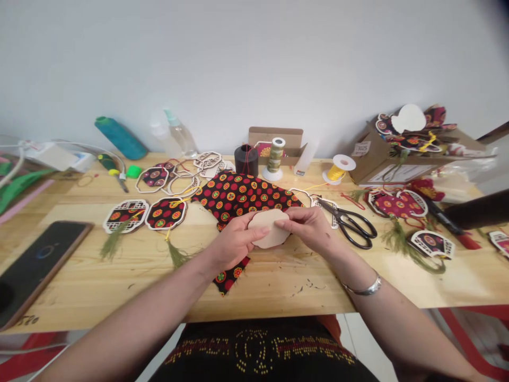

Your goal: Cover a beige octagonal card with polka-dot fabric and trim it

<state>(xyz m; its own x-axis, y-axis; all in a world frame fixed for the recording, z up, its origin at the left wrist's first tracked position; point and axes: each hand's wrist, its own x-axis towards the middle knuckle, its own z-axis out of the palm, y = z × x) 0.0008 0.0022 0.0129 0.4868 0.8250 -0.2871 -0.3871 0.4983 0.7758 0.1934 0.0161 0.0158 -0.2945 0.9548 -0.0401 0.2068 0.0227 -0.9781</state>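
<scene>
A pale, flat plate with a scalloped outline point(269, 230) is held between both hands above the table. My left hand point(234, 239) grips its left side, thumb on top. At its right edge, my right hand point(308, 225) pinches it between thumb and fingers. Beneath and behind lies a black cloth with red and yellow flower dots point(250, 192), one corner reaching toward the front. Whether the cloth touches the plate's underside is hidden. Black-handled scissors point(352, 223) rest just right of my right hand. Two tasselled ornaments, one lattice-framed point(126, 215) and one plain-framed point(166, 213), lie to the left.
Along the wall stand a black thread spool point(246, 161), a green thread cone point(275, 159) and a yellow spool point(339, 168). A cardboard box point(369, 151) full of ornaments is at right. A phone point(42, 268) lies front left, a screwdriver point(111, 167) behind it.
</scene>
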